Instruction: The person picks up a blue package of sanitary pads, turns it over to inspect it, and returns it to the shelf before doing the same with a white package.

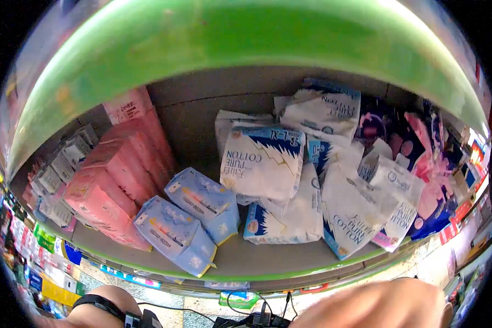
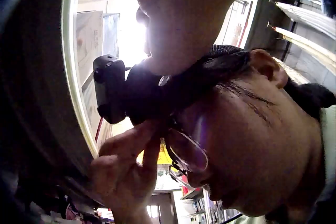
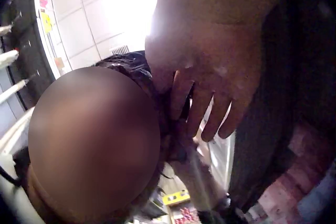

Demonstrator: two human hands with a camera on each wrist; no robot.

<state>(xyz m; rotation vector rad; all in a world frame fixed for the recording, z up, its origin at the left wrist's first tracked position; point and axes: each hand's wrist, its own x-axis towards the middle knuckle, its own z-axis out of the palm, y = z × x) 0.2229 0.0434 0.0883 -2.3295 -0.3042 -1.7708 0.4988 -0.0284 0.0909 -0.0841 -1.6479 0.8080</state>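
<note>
Camera [image 2: 109, 88] (black) beside left grip [image 2: 178, 22]

Left wrist view: left hand [image 2: 181, 22] cropped by top edge. Beside right hand [image 3: 210, 64], person's head [image 3: 94, 145] blurred; pink packs [image 3: 289, 184] below it dim, print unreadable. Head view: arms [image 1: 374, 306] cut at bottom edge.

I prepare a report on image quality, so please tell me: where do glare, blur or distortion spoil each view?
Head view: fisheye bending of the upper green shelf edge, right arm smeared at the bottom; left wrist view: white glare beside the head-worn camera, itself mostly dark; right wrist view: ceiling panels washed out, packs at lower right dim and unsharp.
</note>
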